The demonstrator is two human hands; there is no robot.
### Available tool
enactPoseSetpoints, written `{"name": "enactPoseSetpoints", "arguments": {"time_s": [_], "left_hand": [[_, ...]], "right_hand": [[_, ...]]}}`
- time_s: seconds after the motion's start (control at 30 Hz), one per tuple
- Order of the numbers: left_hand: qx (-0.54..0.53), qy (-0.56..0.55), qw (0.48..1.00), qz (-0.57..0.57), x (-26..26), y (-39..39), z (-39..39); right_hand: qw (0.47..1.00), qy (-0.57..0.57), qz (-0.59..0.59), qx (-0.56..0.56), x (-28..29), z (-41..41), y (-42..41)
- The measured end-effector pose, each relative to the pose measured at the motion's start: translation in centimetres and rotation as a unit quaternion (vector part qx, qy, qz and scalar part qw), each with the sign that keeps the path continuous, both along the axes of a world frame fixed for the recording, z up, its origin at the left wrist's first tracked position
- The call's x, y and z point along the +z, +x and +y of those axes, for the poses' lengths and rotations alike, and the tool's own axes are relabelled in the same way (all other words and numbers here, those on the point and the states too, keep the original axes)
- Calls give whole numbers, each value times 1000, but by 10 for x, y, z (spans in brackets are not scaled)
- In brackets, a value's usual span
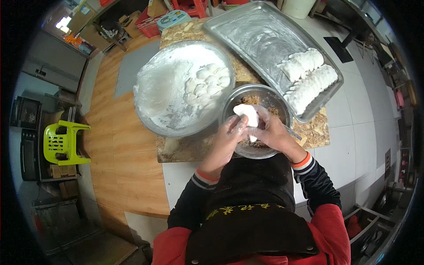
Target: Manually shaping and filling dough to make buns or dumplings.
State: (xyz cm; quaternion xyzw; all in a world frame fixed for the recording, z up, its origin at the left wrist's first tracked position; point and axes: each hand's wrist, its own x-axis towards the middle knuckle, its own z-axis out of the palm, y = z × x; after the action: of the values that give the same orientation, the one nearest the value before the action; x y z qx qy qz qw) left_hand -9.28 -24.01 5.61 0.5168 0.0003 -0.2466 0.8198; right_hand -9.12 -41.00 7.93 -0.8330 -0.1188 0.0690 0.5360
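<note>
My left hand point(234, 130) and my right hand point(272, 130), both in thin clear gloves, hold one piece of white dough point(248, 114) between them. They are over a steel bowl point(228, 99) with brown minced filling point(249, 100) in it. A utensil handle point(293, 133) leans over the bowl's right rim. To the left, a wide round metal basin point(145, 116) holds white flour and a cluster of dough pieces point(209, 82). At the upper right, a rectangular metal tray point(245, 29) bears two rows of floured, filled dough pieces point(311, 87).
The containers stand on a stone-patterned tabletop point(182, 149); the tray reaches past its right edge. A green plastic chair point(63, 142) is at the far left. A red crate point(148, 25) and a red stool point(192, 8) stand beyond the table.
</note>
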Motion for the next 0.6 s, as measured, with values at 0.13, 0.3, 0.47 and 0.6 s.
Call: {"name": "enactPoseSetpoints", "arguments": {"time_s": [0.13, 0.3, 0.47, 0.6], "left_hand": [[37, 83, 996, -8, 15, 20, 11], [142, 520, 793, -284, -54, 61, 99], [13, 568, 771, -289, -87, 75, 111], [11, 612, 742, -273, -57, 68, 95]], "right_hand": [[989, 110, 89, -46, -5, -25, 36], [974, -60, -7, -219, 8, -102, 118], [898, -333, -136, -253, -50, -132, 161], [884, -399, -153, -188, -84, -119, 159]]}}
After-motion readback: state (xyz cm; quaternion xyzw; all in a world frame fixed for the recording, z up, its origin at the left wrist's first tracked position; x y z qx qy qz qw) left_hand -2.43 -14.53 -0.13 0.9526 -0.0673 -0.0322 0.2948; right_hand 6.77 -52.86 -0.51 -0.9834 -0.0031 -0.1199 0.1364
